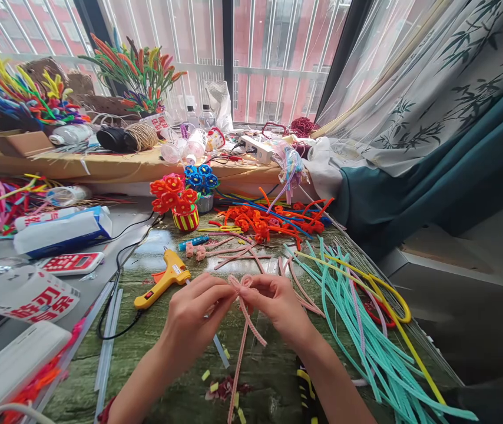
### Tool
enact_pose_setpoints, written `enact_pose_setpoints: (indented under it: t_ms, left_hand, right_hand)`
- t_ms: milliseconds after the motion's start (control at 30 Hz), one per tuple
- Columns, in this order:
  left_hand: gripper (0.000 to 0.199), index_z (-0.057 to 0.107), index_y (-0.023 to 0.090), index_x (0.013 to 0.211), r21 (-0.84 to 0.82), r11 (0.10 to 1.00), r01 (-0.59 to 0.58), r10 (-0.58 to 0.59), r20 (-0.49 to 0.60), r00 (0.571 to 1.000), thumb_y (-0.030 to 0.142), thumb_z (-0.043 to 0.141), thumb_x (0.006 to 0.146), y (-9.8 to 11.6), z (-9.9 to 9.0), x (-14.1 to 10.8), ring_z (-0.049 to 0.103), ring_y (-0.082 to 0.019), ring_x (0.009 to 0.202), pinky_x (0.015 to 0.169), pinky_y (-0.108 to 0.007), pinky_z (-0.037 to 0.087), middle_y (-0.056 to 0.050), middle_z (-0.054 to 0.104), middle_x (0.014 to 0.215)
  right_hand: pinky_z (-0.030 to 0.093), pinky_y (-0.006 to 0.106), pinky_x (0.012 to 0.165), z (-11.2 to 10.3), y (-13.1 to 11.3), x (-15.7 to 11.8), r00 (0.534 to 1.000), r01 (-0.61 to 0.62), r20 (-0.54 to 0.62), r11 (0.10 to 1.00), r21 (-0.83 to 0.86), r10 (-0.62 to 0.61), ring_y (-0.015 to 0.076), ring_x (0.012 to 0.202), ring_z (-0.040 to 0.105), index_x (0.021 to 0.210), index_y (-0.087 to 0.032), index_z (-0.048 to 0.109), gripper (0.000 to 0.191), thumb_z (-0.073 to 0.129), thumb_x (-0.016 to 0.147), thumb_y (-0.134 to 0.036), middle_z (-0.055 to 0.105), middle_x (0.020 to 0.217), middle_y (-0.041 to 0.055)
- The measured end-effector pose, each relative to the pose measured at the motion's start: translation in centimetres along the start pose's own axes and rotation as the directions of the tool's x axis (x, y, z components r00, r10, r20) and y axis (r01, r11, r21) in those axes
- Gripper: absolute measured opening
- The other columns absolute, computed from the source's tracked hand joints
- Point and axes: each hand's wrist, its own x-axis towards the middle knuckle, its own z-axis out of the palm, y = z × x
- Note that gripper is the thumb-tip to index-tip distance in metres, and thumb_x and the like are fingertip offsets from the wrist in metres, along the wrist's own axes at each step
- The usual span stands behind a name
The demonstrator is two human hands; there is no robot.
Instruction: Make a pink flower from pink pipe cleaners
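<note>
Two hands, the left (198, 306) and the right (278, 300), meet above a green table (163, 359), fingertips pinching a looped pink pipe cleaner (245, 288) between them; a yellow glue gun (165, 280) lies beside the left.

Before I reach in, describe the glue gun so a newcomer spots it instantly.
Find the green tabletop, then the striped flower pot at its far side. The glue gun lies nearer than that pot, just beyond and left of the left hand. It is yellow and pistol-shaped with a black cable at its grip, unlike the small blue tube behind it.
</note>
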Motion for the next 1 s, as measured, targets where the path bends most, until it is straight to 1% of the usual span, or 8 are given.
enact_pose_setpoints:
  t_ms: [67, 133, 233, 300, 467, 567, 767, 1000]
  left_hand:
    - [0.010, 0.071, 0.018, 0.081, -0.035, 0.999, 0.033, -0.033, 0.003, 0.999, 0.010, 0.065, 0.081, 0.0, -0.1, 0.0, 0.063, -0.014, 0.068, 0.065, -0.022, 0.049, -0.002, 0.072, 0.076]
    - [0.005, 0.072, 0.018, 0.077, -0.123, 0.969, 0.216, -0.210, 0.061, 0.976, 0.016, 0.068, 0.080, -0.1, -0.3, 0.2, 0.064, -0.015, 0.066, 0.062, -0.022, 0.049, -0.003, 0.073, 0.074]
    - [0.017, 0.073, 0.016, 0.078, -0.259, 0.791, 0.554, -0.513, 0.213, 0.832, 0.032, 0.068, 0.080, -0.3, -0.5, 0.6, 0.064, -0.017, 0.063, 0.056, -0.022, 0.048, -0.004, 0.073, 0.071]
    - [0.027, 0.074, 0.015, 0.077, -0.300, 0.695, 0.653, -0.596, 0.268, 0.757, 0.040, 0.065, 0.081, -0.5, -0.7, 0.9, 0.062, -0.016, 0.062, 0.052, -0.021, 0.045, -0.004, 0.072, 0.070]
    - [0.027, 0.071, 0.016, 0.089, -0.394, 0.561, 0.728, -0.632, 0.364, 0.684, 0.039, 0.071, 0.075, -0.3, -0.8, 1.3, 0.062, -0.016, 0.065, 0.055, -0.021, 0.045, -0.003, 0.072, 0.073]
    - [0.024, 0.069, 0.015, 0.086, -0.457, 0.498, 0.737, -0.693, 0.301, 0.655, 0.034, 0.075, 0.072, -0.2, -0.4, 1.0, 0.063, -0.016, 0.066, 0.055, -0.021, 0.045, -0.004, 0.072, 0.071]
    - [0.022, 0.068, 0.014, 0.077, -0.570, 0.403, 0.716, -0.721, 0.284, 0.633, 0.033, 0.077, 0.069, -0.1, 0.0, 0.6, 0.054, -0.011, 0.052, 0.048, -0.019, 0.039, -0.003, 0.070, 0.064]
    - [0.021, 0.069, 0.014, 0.077, -0.653, 0.317, 0.688, -0.689, 0.340, 0.640, 0.033, 0.076, 0.072, -0.3, 0.1, 0.7, 0.052, -0.008, 0.053, 0.048, -0.017, 0.038, -0.001, 0.068, 0.067]
  right_hand:
    - [0.044, 0.022, 0.058, 0.0, -0.2, 0.0, 1.000, -0.007, 0.017, 0.999, 0.033, 0.006, 0.0108, 0.060, 0.054, 0.069, -0.015, 0.066, 0.025, 0.074, 0.074, -0.038, 0.059, 0.066, -0.0014]
    - [0.046, 0.023, 0.059, 0.0, -0.1, 0.0, 1.000, 0.000, -0.017, 0.999, 0.042, 0.001, 0.0117, 0.063, 0.057, 0.072, -0.015, 0.068, 0.024, 0.075, 0.073, -0.038, 0.062, 0.069, -0.0006]
    - [0.049, 0.025, 0.061, 0.0, 0.2, 0.1, 0.994, 0.014, -0.111, 0.999, 0.045, -0.009, 0.0140, 0.065, 0.062, 0.077, -0.016, 0.070, 0.026, 0.078, 0.069, -0.039, 0.067, 0.071, 0.0006]
    - [0.051, 0.026, 0.062, 0.0, 0.3, 0.2, 0.987, 0.030, -0.157, 0.997, 0.065, -0.019, 0.0153, 0.065, 0.064, 0.078, -0.016, 0.070, 0.027, 0.079, 0.068, -0.040, 0.070, 0.072, 0.0021]
    - [0.054, 0.030, 0.062, 0.1, 0.3, 0.3, 0.970, 0.037, -0.243, 0.995, 0.091, -0.014, 0.0169, 0.060, 0.065, 0.075, -0.015, 0.070, 0.031, 0.082, 0.063, -0.041, 0.072, 0.069, 0.0047]
    - [0.053, 0.029, 0.058, -0.1, 0.4, 0.3, 0.977, -0.044, -0.202, 0.995, 0.095, 0.062, 0.0175, 0.059, 0.066, 0.072, -0.014, 0.070, 0.034, 0.081, 0.062, -0.044, 0.070, 0.065, 0.0053]
    - [0.052, 0.029, 0.064, -0.5, 0.5, 0.2, 0.992, -0.121, -0.005, 0.976, 0.184, 0.124, 0.0165, 0.064, 0.064, 0.073, -0.014, 0.069, 0.033, 0.080, 0.064, -0.044, 0.069, 0.069, 0.0038]
    - [0.041, 0.025, 0.061, -0.4, -0.4, -0.2, 0.991, -0.103, 0.086, 0.994, 0.037, 0.099, 0.0117, 0.058, 0.051, 0.064, -0.014, 0.071, 0.027, 0.076, 0.070, -0.041, 0.061, 0.060, 0.0000]
